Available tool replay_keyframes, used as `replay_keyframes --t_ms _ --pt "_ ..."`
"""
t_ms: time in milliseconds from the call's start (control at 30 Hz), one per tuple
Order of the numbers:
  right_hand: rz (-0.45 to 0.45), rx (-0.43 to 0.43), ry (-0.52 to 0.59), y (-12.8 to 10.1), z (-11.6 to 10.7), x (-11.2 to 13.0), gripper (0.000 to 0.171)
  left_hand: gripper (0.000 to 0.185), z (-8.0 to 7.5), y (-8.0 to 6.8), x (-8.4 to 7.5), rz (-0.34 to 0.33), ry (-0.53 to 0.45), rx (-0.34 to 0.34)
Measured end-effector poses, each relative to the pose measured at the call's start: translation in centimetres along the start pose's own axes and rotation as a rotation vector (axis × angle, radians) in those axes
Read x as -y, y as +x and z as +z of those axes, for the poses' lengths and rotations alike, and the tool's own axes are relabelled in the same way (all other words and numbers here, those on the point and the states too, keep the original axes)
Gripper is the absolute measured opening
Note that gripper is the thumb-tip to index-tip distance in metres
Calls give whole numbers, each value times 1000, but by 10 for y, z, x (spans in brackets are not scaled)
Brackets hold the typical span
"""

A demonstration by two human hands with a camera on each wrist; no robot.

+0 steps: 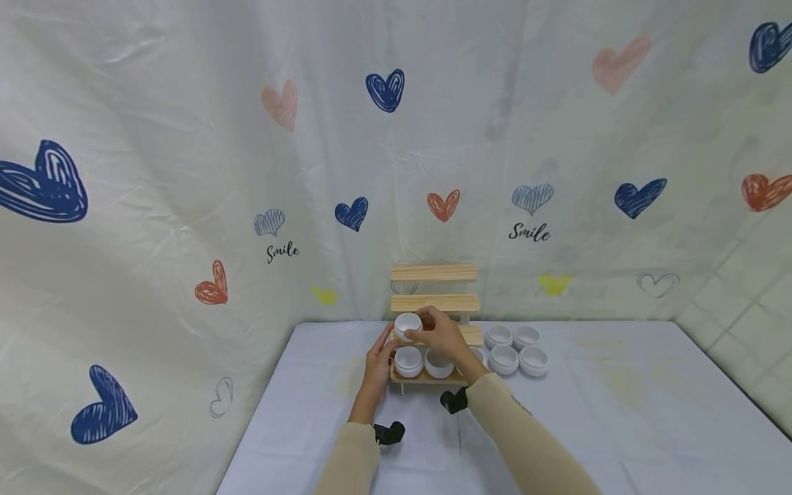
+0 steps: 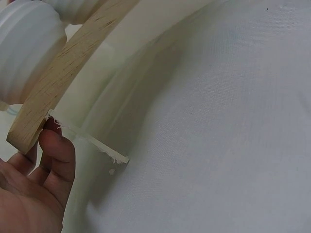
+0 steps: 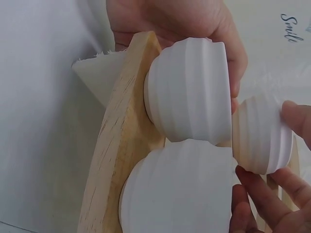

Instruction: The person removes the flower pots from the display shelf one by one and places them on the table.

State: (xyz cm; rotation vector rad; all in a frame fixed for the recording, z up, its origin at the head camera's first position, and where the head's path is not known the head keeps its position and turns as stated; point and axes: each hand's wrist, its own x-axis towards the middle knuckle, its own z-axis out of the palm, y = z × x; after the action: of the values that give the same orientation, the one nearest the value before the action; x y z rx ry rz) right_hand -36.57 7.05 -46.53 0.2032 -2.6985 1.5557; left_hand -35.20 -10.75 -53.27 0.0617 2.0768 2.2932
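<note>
A tiered wooden stand (image 1: 435, 302) rises at the back of the table. My right hand (image 1: 445, 338) pinches a small ribbed white bowl (image 1: 408, 324) at the left end of its second tier from the bottom. In the right wrist view, thumb and fingers (image 3: 260, 191) lie on opposite sides of that bowl (image 3: 262, 133). My left hand (image 1: 375, 368) grips the left end of the lowest board (image 2: 63, 68), fingertips tucked against its underside. On that board stand white bowls (image 1: 408, 362), (image 1: 438, 366), a third partly hidden behind the right wrist.
Several more white bowls (image 1: 504, 359) stand in a group on the table, right of the stand. The table has a white cover (image 1: 588, 426). A curtain printed with hearts (image 1: 470, 137) hangs right behind the stand. Two tiers above the held bowl carry nothing.
</note>
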Motion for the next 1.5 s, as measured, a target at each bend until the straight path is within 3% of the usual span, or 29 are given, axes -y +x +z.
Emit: replay_keyframes --t_ms 1100,1500 --pt "-36 -44 94 -2 -4 -10 52 52 1 1 1 16 -10 -10" --pt "-81 -64 175 -18 -8 -9 54 52 1 1 1 13 -7 -11"
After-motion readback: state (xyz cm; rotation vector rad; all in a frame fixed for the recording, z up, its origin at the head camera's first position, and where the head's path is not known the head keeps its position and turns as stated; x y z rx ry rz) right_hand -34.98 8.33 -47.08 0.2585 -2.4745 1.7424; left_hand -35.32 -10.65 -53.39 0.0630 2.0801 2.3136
